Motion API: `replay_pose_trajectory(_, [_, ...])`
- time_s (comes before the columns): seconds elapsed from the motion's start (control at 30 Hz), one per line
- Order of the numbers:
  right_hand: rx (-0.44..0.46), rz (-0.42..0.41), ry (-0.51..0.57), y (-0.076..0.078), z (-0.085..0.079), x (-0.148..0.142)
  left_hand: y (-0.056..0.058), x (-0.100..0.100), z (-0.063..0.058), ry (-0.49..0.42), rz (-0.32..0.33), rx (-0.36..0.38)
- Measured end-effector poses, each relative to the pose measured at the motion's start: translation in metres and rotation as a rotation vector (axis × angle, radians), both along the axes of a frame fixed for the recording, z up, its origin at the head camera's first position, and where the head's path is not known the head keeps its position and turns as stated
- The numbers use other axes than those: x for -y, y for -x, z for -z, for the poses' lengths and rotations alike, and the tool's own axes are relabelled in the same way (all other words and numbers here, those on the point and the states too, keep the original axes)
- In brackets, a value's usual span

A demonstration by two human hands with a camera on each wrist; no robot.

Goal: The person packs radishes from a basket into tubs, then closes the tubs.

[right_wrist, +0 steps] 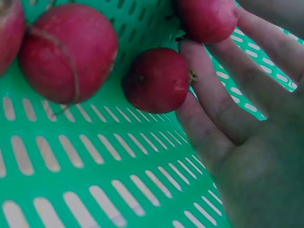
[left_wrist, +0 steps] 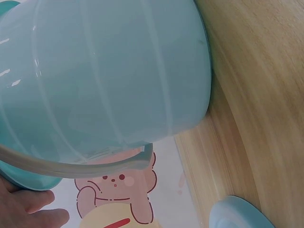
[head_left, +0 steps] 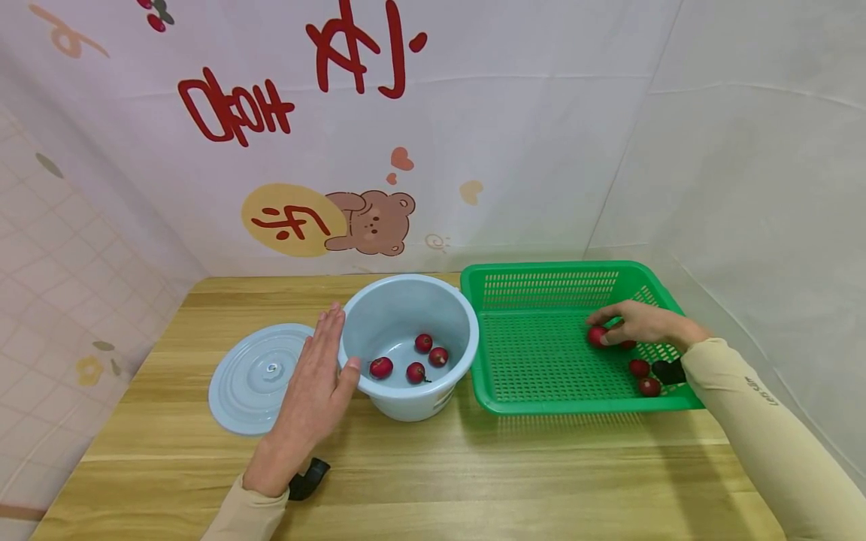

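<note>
My left hand [head_left: 313, 387] is held with straight fingers against the left side of the light blue bucket [head_left: 409, 406], fingertips and thumb at its rim. In the left wrist view the bucket's wall fills much of the picture, with its handle hanging below. Inside the bucket lie several red radishes [head_left: 381, 367]. Over in the green basket [head_left: 521, 406], my right hand [head_left: 639, 323] pinches a radish [head_left: 597, 336] between thumb and fingers. Close by its fingers in the right wrist view is another radish [right_wrist: 156, 80], and further radishes [head_left: 649, 387] lie near the basket's right end.
A round light blue lid [head_left: 246, 376] lies on the wooden table [head_left: 433, 481] left of the bucket, partly behind my left hand. The basket stands just right of the bucket. A printed white cloth [head_left: 528, 150] hangs along the table's back edge.
</note>
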State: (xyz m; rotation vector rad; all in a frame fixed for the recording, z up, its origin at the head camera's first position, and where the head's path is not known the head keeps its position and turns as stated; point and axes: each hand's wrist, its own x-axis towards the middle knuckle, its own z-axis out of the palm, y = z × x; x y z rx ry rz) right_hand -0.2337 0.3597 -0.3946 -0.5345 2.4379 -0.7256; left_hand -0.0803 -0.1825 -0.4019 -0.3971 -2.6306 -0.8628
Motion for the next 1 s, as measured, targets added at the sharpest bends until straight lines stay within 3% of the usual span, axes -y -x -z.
replay_pose_trajectory(0.57, [0.023, 0.003, -0.031, 0.0001, -0.0012, 0.0009, -0.0003, 0.0004, 0.0000, -0.006, -0.001, -0.004])
replay_pose_trajectory(1.0, [-0.031, 0.000, -0.035, -0.0003, 0.0011, 0.0002, -0.0006, 0.0001, 0.0003, -0.007, 0.001, -0.011])
